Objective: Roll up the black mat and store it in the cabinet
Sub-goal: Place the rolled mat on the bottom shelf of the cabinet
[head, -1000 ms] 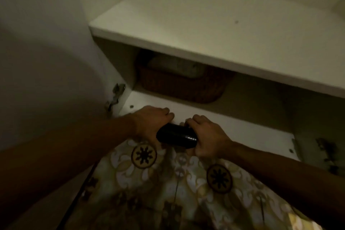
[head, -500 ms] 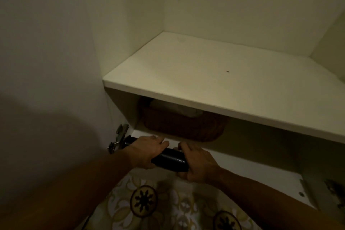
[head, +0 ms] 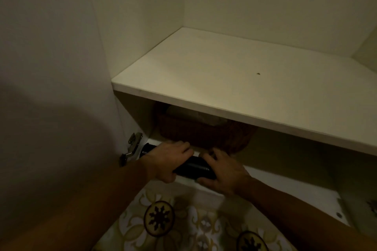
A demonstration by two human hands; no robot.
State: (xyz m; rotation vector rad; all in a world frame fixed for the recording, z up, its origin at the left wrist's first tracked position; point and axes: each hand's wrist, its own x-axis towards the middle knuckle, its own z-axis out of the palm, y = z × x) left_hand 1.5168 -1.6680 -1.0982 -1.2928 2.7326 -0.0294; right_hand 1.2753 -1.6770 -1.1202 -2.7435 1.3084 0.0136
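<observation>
The black mat [head: 194,168] is rolled into a tight tube and lies across the front edge of the white cabinet's lower shelf [head: 285,179]. Its left end [head: 147,148] pokes out beside the door hinge. My left hand [head: 167,161] wraps over the roll's left part. My right hand [head: 222,171] grips its right part, fingers curled over the top. Both hands hide most of the roll.
A brown woven basket [head: 204,134] with a pale bundle in it sits at the back of the lower shelf. The upper shelf [head: 244,79] juts out above. A metal hinge [head: 132,146] is at left, the open door [head: 51,87] beyond it. A floral cloth [head: 183,222] lies below.
The roll and both hands moved forward onto the lower shelf's front edge, toward the basket. My view tilted up, showing more of the upper shelf.
</observation>
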